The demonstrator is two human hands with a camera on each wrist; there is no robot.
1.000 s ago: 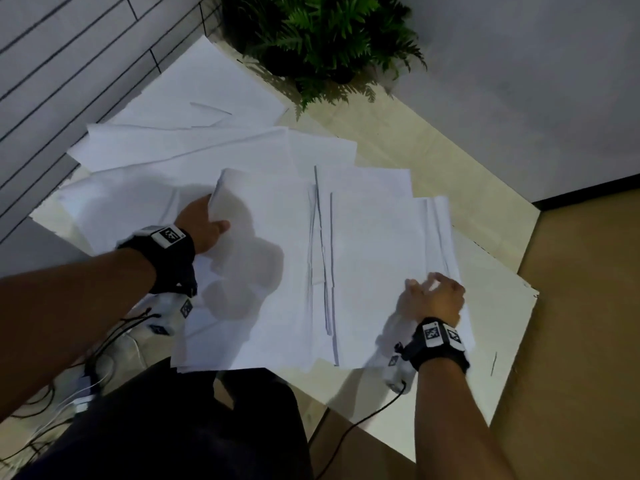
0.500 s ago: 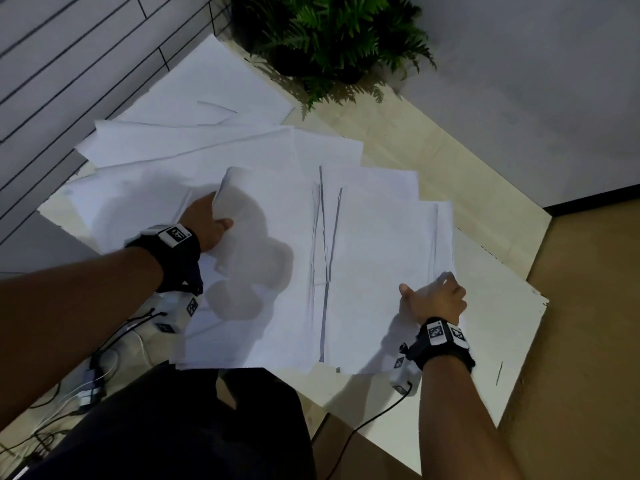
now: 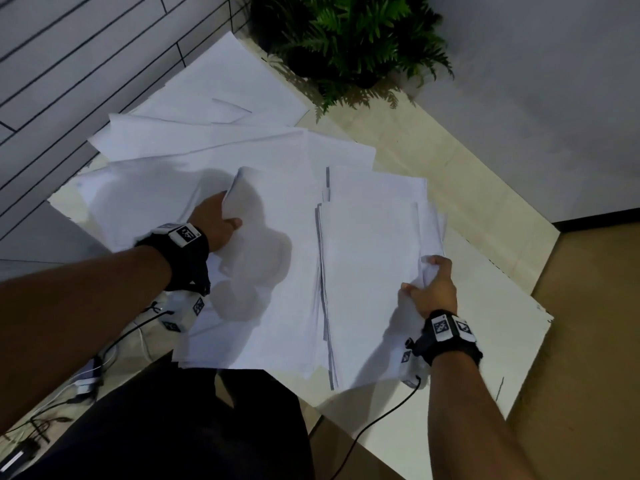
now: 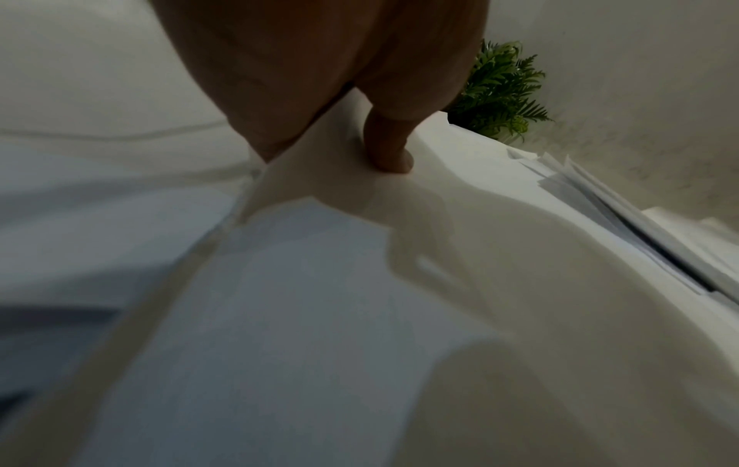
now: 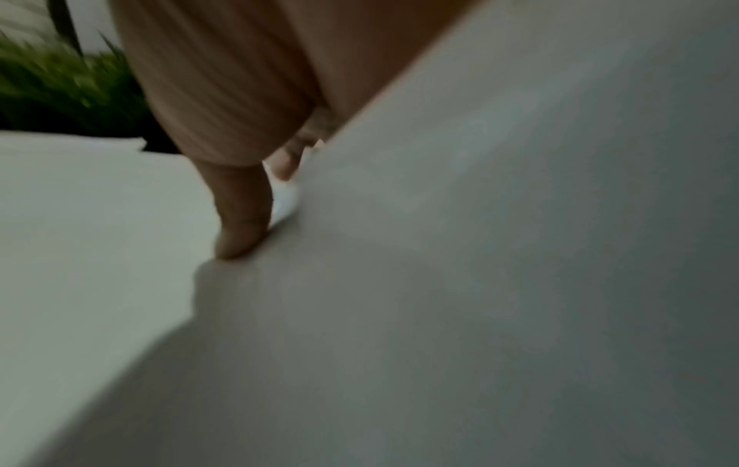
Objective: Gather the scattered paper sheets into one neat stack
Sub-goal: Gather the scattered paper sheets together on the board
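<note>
Several white paper sheets lie overlapping on a pale table (image 3: 485,188). My left hand (image 3: 216,225) grips the lifted left edge of a near pile of sheets (image 3: 277,278); its thumb (image 4: 390,148) lies on top, the fingers underneath are hidden. My right hand (image 3: 431,289) pinches the right edge of a second pile of sheets (image 3: 370,271), thumb (image 5: 240,218) on top. That pile overlaps the left one along a seam near the middle. More loose sheets (image 3: 214,109) fan out at the far left.
A potted fern (image 3: 349,39) stands at the table's far corner. A slatted wall runs along the left and a plain wall along the right. The table's edge (image 3: 540,327) drops to a brown floor on the right. Cables (image 3: 114,355) hang near my left side.
My right hand has slid its pile leftward, closing the fanned edges at the seam into a tighter bundle. My left hand keeps holding the lifted edge almost in place.
</note>
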